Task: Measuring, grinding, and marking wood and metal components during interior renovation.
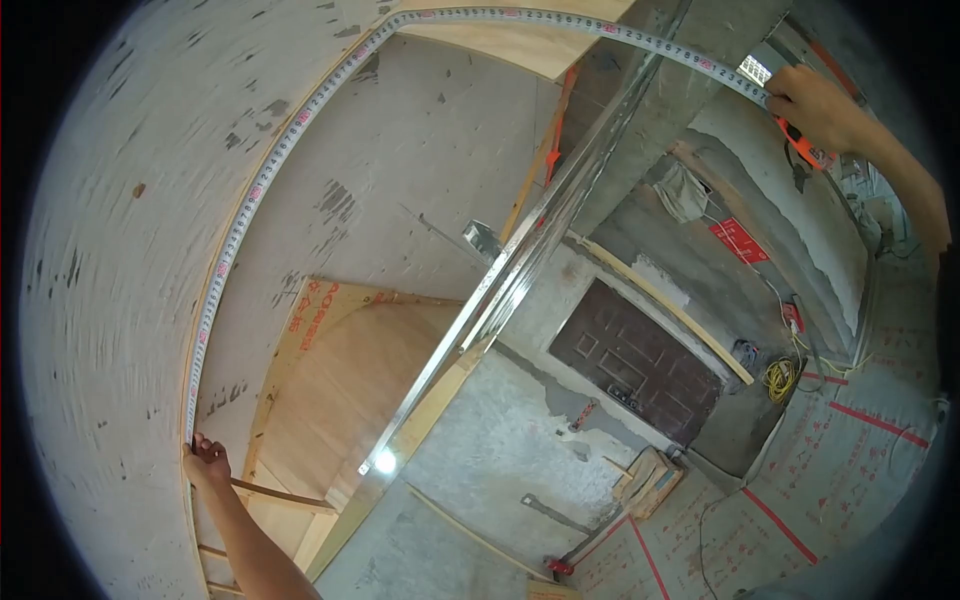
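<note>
A long white tape measure blade (pixel 262 190) with black and red figures runs in a wide arc along the edge of a dark-speckled grey-white panel (pixel 150 180). At the lower left my left hand (pixel 207 463) pinches the blade's end against that edge, its fingers closed. Far off at the upper right my right hand (pixel 820 108) is wrapped round the orange tape measure case (pixel 815 153), with the blade stretched out from it. Most of the case is hidden behind that hand. Under the blade's upper stretch lies a pale plywood sheet (pixel 530 45).
Metal channels (pixel 480 290) slant across the middle, beside a plywood panel (pixel 370 370). Beyond are a dark brown door (pixel 635 350), a timber strip (pixel 670 310), a coiled yellow cable (pixel 780 380) and a red box on the wall (pixel 793 317). Printed sheeting with red tape (pixel 780 525) covers the floor.
</note>
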### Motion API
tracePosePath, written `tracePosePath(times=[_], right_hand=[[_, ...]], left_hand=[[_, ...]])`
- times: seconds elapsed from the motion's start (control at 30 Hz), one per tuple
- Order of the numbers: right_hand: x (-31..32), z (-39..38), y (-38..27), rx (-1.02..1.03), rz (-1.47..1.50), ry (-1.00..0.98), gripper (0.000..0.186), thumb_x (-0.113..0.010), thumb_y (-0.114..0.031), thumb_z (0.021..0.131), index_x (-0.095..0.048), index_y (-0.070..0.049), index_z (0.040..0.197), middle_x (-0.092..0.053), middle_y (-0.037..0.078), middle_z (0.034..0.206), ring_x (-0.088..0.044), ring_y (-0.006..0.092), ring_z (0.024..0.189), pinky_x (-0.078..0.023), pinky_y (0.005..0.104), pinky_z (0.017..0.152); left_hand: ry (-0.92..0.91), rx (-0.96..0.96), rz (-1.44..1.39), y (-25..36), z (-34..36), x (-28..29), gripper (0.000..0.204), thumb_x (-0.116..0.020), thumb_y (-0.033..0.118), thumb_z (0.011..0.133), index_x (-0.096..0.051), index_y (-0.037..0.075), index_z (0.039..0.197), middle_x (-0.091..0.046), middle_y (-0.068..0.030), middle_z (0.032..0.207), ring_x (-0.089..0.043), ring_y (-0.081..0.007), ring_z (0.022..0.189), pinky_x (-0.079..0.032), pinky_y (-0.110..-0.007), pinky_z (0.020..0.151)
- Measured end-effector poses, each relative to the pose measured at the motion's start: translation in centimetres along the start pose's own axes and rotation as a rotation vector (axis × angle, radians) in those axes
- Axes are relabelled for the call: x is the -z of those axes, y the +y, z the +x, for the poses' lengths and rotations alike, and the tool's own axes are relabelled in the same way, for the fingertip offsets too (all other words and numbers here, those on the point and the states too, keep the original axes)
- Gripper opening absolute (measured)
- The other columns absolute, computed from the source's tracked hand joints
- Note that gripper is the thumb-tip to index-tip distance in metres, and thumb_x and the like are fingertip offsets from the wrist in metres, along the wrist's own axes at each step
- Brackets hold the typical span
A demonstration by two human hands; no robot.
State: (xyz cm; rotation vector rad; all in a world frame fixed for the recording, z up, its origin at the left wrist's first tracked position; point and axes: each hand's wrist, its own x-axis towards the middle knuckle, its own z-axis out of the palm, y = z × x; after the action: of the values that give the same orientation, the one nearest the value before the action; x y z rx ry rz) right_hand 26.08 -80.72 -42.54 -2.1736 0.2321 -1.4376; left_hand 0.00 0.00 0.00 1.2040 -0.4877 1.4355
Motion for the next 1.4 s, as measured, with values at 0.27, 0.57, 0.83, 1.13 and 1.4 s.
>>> tracePosePath(times=[0.27,0.57,0.83,1.13,1.4], right_hand=[[-0.4,1.5,1.4,-0.016,-0.018,-0.047,0.029,-0.056,-0.016,0.096,-0.067,0.009,0.087,-0.057,0.021,0.077,-0.059,0.0326,0.078,-0.046,0.0455,0.077],[-0.2,1.8,1.0,-0.004,0.023,-0.066,0.028,-0.055,-0.017,0.096,-0.066,0.007,0.087,-0.059,0.020,0.077,-0.061,0.0333,0.076,-0.047,0.0460,0.074],[-0.3,0.3,3.0,0.011,0.057,-0.022,0.026,-0.055,-0.018,0.095,-0.064,0.006,0.092,-0.060,0.021,0.091,-0.060,0.0345,0.086,-0.047,0.0447,0.080],[-20.1,-24.3,22.9,0.084,0.176,-0.146,0.030,-0.052,-0.014,0.103,-0.058,0.001,0.128,-0.058,0.018,0.124,-0.058,0.0257,0.109,-0.045,0.0364,0.094],[-26.5,-50.9,21.9,0.582,0.514,-1.196,0.018,-0.076,-0.019,0.063,-0.064,-0.007,0.070,-0.061,0.016,0.080,-0.058,0.0375,0.085,-0.047,0.0477,0.078]], left_hand=[[0.087,0.037,0.064,0.7,-3.6,-2.7,0.041,-0.033,0.037,0.109,-0.063,0.011,0.103,-0.071,-0.0001,0.091,-0.061,-0.0100,0.074,-0.043,-0.029,0.064],[0.153,0.064,0.104,1.4,-3.7,-3.2,0.042,-0.033,0.040,0.109,-0.064,0.012,0.104,-0.072,0.0024,0.094,-0.063,-0.0082,0.075,-0.044,-0.030,0.065],[0.071,0.070,0.114,1.0,0.1,0.1,0.037,-0.036,0.036,0.107,-0.065,0.013,0.101,-0.072,0.0013,0.095,-0.062,-0.0085,0.076,-0.046,-0.031,0.067],[0.214,0.253,-0.246,-4.7,-10.7,5.8,0.026,-0.056,0.026,0.094,-0.055,0.000,0.087,-0.059,-0.0108,0.078,-0.054,-0.0245,0.073,-0.048,-0.041,0.072],[0.269,0.569,-0.015,-15.3,-38.2,23.0,0.007,-0.056,0.005,0.080,-0.052,0.009,0.076,-0.049,-0.0040,0.062,-0.050,-0.0199,0.057,-0.043,-0.038,0.066]])
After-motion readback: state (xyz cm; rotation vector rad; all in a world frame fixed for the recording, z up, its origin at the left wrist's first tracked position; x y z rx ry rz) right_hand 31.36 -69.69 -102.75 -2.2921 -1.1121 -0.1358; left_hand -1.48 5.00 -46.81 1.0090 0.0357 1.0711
